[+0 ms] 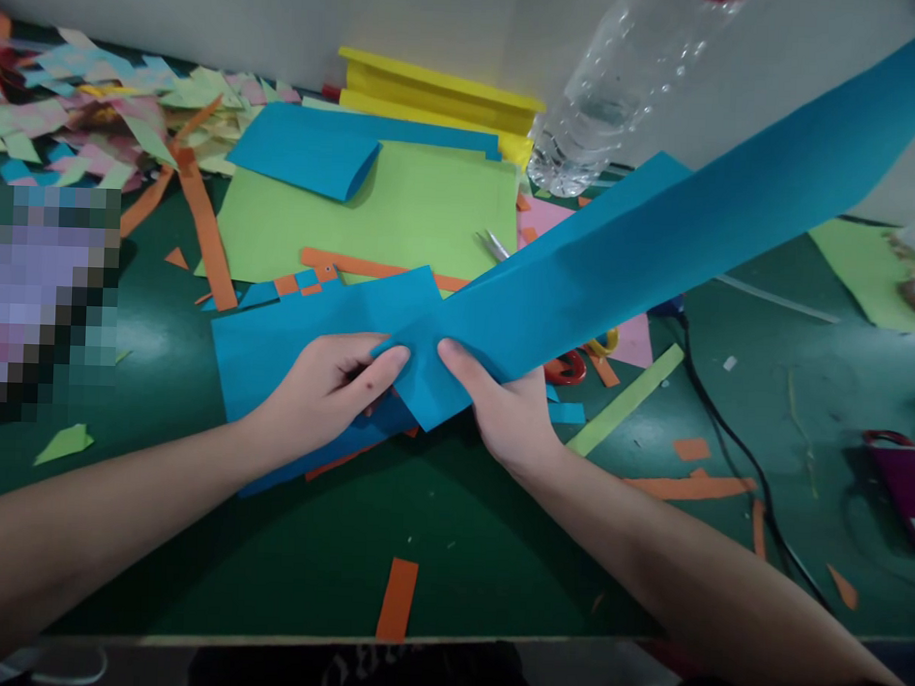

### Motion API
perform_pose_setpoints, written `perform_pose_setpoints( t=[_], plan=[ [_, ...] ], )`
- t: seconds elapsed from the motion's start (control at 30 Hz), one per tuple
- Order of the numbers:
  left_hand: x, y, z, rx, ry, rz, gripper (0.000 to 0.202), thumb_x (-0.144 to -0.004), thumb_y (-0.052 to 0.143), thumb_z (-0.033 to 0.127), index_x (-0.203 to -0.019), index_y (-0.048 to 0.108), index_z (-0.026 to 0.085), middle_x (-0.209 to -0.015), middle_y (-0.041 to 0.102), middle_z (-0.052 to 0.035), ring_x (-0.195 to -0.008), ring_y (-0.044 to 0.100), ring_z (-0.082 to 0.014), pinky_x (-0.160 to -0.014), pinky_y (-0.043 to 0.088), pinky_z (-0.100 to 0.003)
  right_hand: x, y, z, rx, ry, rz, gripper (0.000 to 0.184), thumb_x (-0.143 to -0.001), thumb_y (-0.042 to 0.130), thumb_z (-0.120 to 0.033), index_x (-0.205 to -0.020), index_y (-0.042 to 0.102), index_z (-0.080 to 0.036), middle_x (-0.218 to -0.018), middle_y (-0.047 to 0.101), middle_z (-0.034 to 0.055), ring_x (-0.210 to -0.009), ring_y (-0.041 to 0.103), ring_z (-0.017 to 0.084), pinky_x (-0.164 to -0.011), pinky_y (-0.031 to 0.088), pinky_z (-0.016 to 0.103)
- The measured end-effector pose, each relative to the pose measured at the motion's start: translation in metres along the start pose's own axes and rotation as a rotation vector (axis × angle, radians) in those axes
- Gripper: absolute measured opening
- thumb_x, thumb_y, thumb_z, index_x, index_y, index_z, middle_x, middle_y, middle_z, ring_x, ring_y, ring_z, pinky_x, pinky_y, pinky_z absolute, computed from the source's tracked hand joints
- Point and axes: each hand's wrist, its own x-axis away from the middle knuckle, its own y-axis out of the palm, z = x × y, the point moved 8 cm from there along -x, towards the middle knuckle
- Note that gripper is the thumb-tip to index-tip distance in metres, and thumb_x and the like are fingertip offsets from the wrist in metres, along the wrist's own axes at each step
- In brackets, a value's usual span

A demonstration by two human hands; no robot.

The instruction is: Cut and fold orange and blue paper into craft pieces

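Observation:
A long strip of blue paper (626,249) slants from the middle of the view up to the upper right corner. My right hand (507,405) is closed on its lower part, thumb on top and fingers hidden underneath. At the strip's near end my left hand (343,384) pinches the paper's edge between thumb and fingers. Beneath the hands lies a wider sheet of blue paper (262,366) on the green table (480,554). Red-handled scissors (569,367) lie partly hidden under the strip, just beyond my right hand.
Paper scraps (83,100) heap up at the back left, near a blurred-out phone-like object (39,298). Light green sheets (432,202), a folded yellow paper (443,92) and a clear plastic bottle (601,98) stand or lie behind. A black cable (711,402) runs down the right side.

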Motion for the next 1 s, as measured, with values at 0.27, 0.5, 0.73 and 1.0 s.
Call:
perform_pose_setpoints(
  t=[0.27, 0.5, 0.73, 1.0],
  plan=[
    [0.0003, -0.0009, 0.0007, -0.013, 0.006, -0.003, 0.043, -0.094, 0.043, 0.025, -0.052, 0.048, 0.018, -0.048, 0.050, 0.0046, -0.043, 0.046, -0.0066, -0.043, 0.033, -0.020, 0.0005, 0.0011, -0.0005, -0.015, 0.017, -0.004, 0.050, -0.071, 0.075, -0.042, -0.118, 0.062, -0.028, -0.111, 0.071, 0.0028, -0.106, 0.065, 0.026, -0.089, 0.058, 0.043],
    [0.0014, -0.0037, 0.0046, -0.024, 0.030, 0.032, 0.042, -0.093, 0.043, 0.024, -0.051, 0.045, 0.018, -0.048, 0.048, 0.0045, -0.043, 0.044, -0.0073, -0.044, 0.033, -0.021, 0.0008, 0.0000, -0.0015, -0.007, 0.046, 0.032, 0.054, -0.068, 0.078, -0.042, -0.117, 0.062, -0.026, -0.116, 0.069, 0.0048, -0.106, 0.065, 0.027, -0.089, 0.058, 0.045],
    [0.0011, -0.0057, 0.0077, -0.046, 0.037, 0.062, 0.042, -0.091, 0.044, 0.022, -0.050, 0.044, 0.018, -0.047, 0.045, 0.0044, -0.042, 0.043, -0.0076, -0.043, 0.032, -0.023, 0.0027, 0.0044, -0.0052, 0.027, 0.024, -0.026, 0.057, -0.069, 0.076, -0.042, -0.121, 0.060, -0.026, -0.118, 0.068, 0.0055, -0.112, 0.062, 0.028, -0.095, 0.054, 0.048],
    [0.0015, -0.0049, 0.0080, -0.043, 0.001, 0.042, 0.040, -0.092, 0.043, 0.025, -0.053, 0.047, 0.019, -0.048, 0.051, 0.0032, -0.044, 0.047, -0.0083, -0.043, 0.033, -0.023, 0.0008, 0.0036, -0.0039, -0.017, 0.031, -0.016, 0.052, -0.068, 0.077, -0.041, -0.115, 0.061, -0.027, -0.116, 0.069, 0.0046, -0.108, 0.064, 0.028, -0.092, 0.056, 0.048]
  ],
)
